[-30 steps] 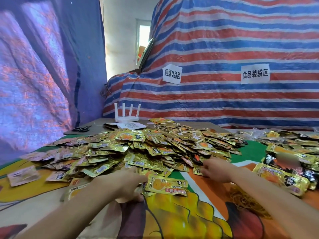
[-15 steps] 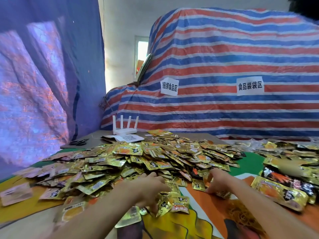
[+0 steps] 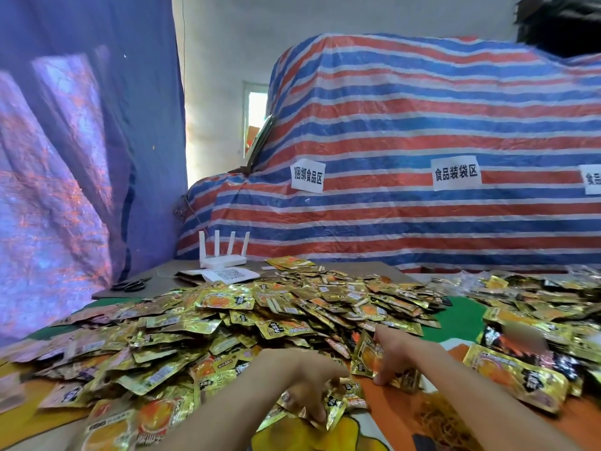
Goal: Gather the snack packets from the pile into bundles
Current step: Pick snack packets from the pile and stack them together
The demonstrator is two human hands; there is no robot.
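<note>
A wide pile of gold snack packets (image 3: 247,320) covers the table's middle and left. My left hand (image 3: 305,382) is at the pile's near edge, its fingers closed around a small stack of gold packets (image 3: 335,405) held just above the colourful table cover. My right hand (image 3: 395,356) is to its right, thumb and fingers pinching an upright gold packet (image 3: 367,356) at the pile's right front edge. The two hands are close together but apart.
More packets, gold and black, lie heaped at the right (image 3: 536,336). A tangle of rubber bands (image 3: 439,415) lies by my right forearm. At the back stand a white router (image 3: 222,255), a QR-code sheet (image 3: 227,275), scissors (image 3: 130,284) and a striped tarpaulin (image 3: 422,141).
The camera has tilted up. My left hand closed on a stack of packets and drew it toward the near edge. My right hand lifted a packet upright at the pile's edge.
</note>
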